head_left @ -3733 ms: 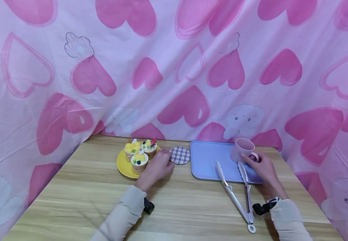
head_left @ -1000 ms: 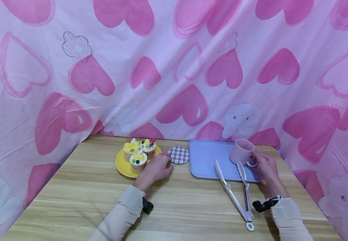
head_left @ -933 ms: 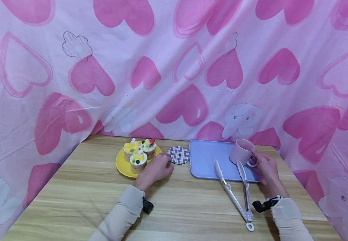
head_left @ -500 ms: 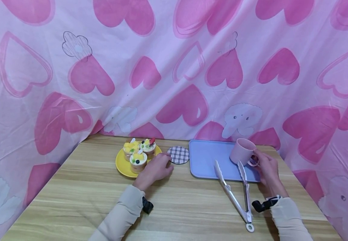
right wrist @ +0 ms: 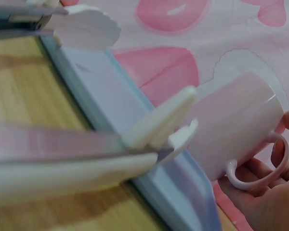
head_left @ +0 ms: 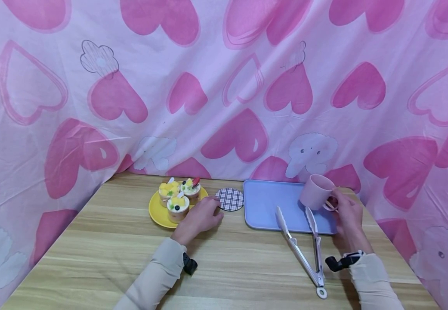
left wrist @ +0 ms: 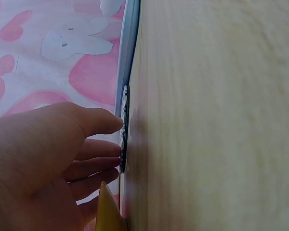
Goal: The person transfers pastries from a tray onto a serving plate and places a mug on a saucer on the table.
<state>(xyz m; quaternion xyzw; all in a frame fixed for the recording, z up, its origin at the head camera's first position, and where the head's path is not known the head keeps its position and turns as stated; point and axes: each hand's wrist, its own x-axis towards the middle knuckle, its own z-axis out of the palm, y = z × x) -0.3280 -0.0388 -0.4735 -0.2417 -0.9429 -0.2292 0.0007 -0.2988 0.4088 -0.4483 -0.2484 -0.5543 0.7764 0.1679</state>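
My right hand (head_left: 347, 215) holds a pink mug (head_left: 316, 192) at its handle, with fingers behind and through the handle in the right wrist view. The mug is tilted, above the right part of a blue tray (head_left: 268, 202); whether its base still touches the tray is unclear. My left hand (head_left: 203, 215) rests between a yellow plate (head_left: 158, 214) and a round checked coaster (head_left: 230, 199). Its fingers are extended loosely, and in the left wrist view the thumb (left wrist: 103, 121) reaches the coaster's edge.
Metal tongs (head_left: 319, 277) with pale scalloped tips lie spread, tips over the tray's front edge, just left of my right wrist. Several dessert cups (head_left: 178, 209) with fruit stand on the plate. A pink heart-patterned cloth (head_left: 216, 99) hangs behind the wooden table (head_left: 224, 275).
My right hand has shifted from the mug's side to its handle, then moved the mug up and right, tilting it. The left hand has stayed by the coaster.
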